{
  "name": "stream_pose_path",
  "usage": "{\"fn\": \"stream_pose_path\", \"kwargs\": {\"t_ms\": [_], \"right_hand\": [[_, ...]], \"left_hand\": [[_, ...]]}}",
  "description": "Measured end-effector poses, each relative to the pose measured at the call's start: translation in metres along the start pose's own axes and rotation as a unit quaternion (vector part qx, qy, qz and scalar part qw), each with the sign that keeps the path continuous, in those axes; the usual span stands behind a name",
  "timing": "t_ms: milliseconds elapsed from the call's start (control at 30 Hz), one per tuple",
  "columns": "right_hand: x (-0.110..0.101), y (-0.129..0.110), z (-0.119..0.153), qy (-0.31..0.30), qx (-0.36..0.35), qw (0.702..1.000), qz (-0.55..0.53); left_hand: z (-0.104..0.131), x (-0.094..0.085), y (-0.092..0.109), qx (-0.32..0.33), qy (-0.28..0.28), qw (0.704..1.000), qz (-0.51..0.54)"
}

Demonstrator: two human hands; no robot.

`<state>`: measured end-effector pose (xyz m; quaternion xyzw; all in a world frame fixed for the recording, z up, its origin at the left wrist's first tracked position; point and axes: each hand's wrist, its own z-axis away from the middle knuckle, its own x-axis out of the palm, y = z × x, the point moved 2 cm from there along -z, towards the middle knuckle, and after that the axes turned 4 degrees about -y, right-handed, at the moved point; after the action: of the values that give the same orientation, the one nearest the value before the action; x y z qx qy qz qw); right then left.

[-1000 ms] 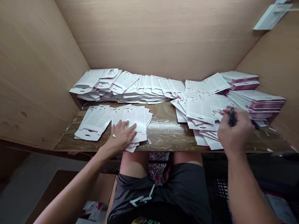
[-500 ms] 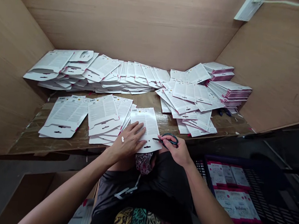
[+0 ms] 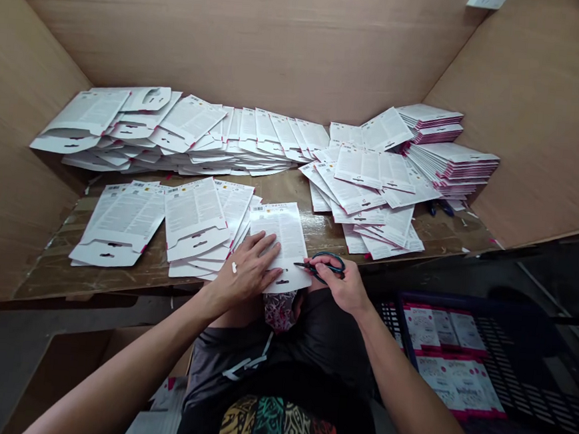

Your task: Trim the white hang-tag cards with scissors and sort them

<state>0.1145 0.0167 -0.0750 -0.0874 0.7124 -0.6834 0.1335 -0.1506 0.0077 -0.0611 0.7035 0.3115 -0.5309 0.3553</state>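
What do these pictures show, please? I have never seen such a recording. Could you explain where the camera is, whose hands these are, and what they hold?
There is no machine here: the hands belong to one person. The camera is worn on that person's head, looking forward and down, so the arms reach in from the bottom.

The left hand lies flat on a white printed packet, whose lower end reaches past the table's front edge. The right hand holds scissors, their tips over that packet.

On the brown table lie more such packets: a long row at the back, and stacks with pink edges at the right.
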Motion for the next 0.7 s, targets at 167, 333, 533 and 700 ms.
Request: {"fn": "stream_pose_path", "kwargs": {"t_ms": [167, 333, 533, 700], "right_hand": [[0.005, 0.003, 0.0, -0.009, 0.026, 0.998, -0.065], [0.018, 0.014, 0.016, 0.09, 0.016, 0.992, -0.089], [0.026, 0.019, 0.025, 0.12, 0.014, 0.988, -0.097], [0.023, 0.022, 0.022, 0.1, 0.014, 0.992, -0.079]], "left_hand": [[-0.001, -0.004, 0.002, -0.011, -0.017, 1.0, 0.007], [0.0, -0.004, 0.003, -0.011, -0.009, 1.0, 0.001], [0.001, -0.002, 0.004, -0.014, -0.009, 1.0, -0.003], [0.0, -0.003, 0.004, -0.014, -0.008, 1.0, -0.002]]}}
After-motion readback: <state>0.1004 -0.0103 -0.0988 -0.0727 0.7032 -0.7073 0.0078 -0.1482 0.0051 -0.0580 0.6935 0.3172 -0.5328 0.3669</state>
